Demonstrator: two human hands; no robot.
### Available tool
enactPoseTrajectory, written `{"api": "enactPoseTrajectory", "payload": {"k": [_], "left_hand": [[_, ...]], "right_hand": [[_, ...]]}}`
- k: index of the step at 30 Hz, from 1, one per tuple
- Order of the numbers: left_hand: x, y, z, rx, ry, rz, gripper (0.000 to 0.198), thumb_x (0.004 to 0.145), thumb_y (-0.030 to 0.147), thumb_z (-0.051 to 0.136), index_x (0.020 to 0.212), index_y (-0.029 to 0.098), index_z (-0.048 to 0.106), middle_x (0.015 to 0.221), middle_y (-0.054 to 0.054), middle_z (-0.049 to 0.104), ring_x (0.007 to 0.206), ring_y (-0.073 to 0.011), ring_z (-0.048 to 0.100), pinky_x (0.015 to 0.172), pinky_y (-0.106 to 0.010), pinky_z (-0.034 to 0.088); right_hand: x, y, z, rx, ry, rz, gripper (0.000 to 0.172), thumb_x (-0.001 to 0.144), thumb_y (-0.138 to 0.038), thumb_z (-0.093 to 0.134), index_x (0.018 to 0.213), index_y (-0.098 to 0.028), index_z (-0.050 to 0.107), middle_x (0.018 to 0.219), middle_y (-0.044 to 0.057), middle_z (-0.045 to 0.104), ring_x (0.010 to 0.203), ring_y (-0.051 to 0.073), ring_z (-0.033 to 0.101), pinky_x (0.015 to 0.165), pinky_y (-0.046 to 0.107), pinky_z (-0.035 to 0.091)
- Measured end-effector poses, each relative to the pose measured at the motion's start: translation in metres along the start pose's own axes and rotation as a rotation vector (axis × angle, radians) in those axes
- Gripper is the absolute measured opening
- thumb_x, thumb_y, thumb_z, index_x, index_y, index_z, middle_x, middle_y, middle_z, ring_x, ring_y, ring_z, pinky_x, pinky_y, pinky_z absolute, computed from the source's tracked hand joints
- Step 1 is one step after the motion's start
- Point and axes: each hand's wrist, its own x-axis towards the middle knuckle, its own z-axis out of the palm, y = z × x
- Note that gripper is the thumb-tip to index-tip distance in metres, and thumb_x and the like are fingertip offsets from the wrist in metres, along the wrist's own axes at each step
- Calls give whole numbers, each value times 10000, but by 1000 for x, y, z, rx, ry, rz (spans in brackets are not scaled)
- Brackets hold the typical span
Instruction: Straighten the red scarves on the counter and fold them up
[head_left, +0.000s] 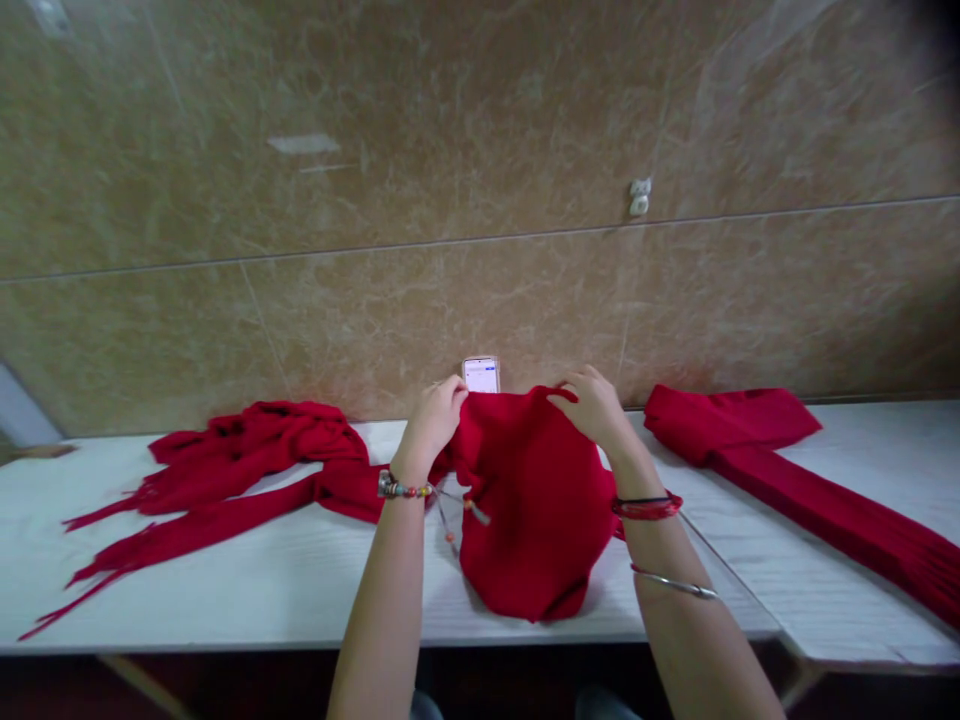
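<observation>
A red scarf (532, 500) hangs bunched between my two hands, over the middle of the white table. My left hand (439, 420) pinches its upper left edge. The upper right edge is gripped by my right hand (596, 405), thumb against the cloth. The scarf's lower part rounds off close to the table's front edge. To the left lies another stretch of red fringed cloth (270, 450), crumpled, with its fringe pointing left; whether it joins the held piece I cannot tell. A folded red scarf (750, 440) rests on the right, one long end running toward the front.
A phone (481, 374) with a lit screen leans on the marbled tile wall (450, 180) behind my hands. The white table (300, 590) runs along that wall, with a seam on the right. A small white fixture (639, 197) is on the wall.
</observation>
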Motion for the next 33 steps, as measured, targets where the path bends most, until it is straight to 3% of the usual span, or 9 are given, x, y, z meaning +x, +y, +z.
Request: {"api": "enactPoseTrajectory", "payload": {"k": [3, 5, 10, 17, 21, 25, 27, 30, 33], "left_hand": [[0, 8, -1, -51, -61, 83, 150, 856, 136, 456, 808, 177, 592, 831, -30, 653, 778, -155, 598, 746, -252, 438], [-1, 14, -1, -91, -62, 120, 142, 858, 143, 459, 828, 178, 593, 858, -27, 654, 795, -152, 598, 759, -249, 436], [-3, 17, -5, -103, -99, 159, 136, 852, 147, 467, 840, 186, 597, 871, -22, 652, 816, -159, 595, 772, -259, 435], [-3, -2, 4, -8, -104, 104, 130, 789, 80, 515, 825, 163, 608, 902, -43, 598, 885, -171, 566, 844, -281, 429], [-2, -5, 7, -26, -25, 52, 91, 794, 125, 534, 774, 157, 617, 987, -55, 547, 942, -171, 549, 900, -303, 412], [-2, 8, 3, -77, -55, 88, 121, 804, 139, 529, 744, 162, 631, 1037, -50, 530, 981, -168, 539, 940, -316, 394], [-2, 15, 4, -69, -71, 122, 130, 807, 130, 521, 763, 163, 640, 1054, -57, 531, 994, -172, 534, 944, -321, 394], [-2, 14, 11, -28, -69, 142, 160, 803, 94, 503, 810, 156, 650, 1077, -78, 533, 1010, -178, 526, 951, -322, 389], [-2, 1, 23, 5, -104, 112, 186, 780, 57, 501, 839, 142, 656, 1093, -100, 535, 1006, -182, 531, 943, -317, 397]], "right_hand": [[-2, -20, -2, 154, -186, -190, 254, 701, -254, 654, 948, -195, 646, 990, 80, 589, 944, 209, 553, 843, 372, 444], [-3, -33, 0, 239, -234, -270, 288, 703, -254, 661, 985, -198, 643, 1049, 90, 582, 992, 209, 546, 878, 368, 431], [0, -55, 4, 311, -187, -260, 101, 742, -188, 601, 817, -200, 669, 1025, 77, 592, 952, 190, 571, 857, 343, 439], [4, -54, -2, 301, 21, -177, 105, 769, -173, 543, 736, -192, 641, 935, 72, 592, 902, 189, 565, 839, 348, 438], [-1, -45, -4, 183, -66, -116, 64, 745, -199, 583, 759, -197, 645, 971, 79, 571, 949, 215, 544, 858, 401, 429], [-6, -48, 2, 171, -216, -201, 283, 699, -279, 661, 976, -227, 634, 1129, 97, 526, 1069, 246, 493, 868, 435, 424], [-5, -54, 5, 182, -244, -237, 239, 723, -248, 637, 961, -235, 646, 1127, 89, 540, 1062, 237, 504, 870, 424, 425], [-1, -62, 4, 197, -201, -242, 126, 763, -181, 575, 831, -212, 677, 1032, 84, 588, 963, 206, 559, 855, 379, 438], [2, -66, -6, 230, -92, -251, 123, 770, -173, 559, 760, -204, 677, 978, 75, 602, 912, 190, 576, 837, 343, 446]]}}
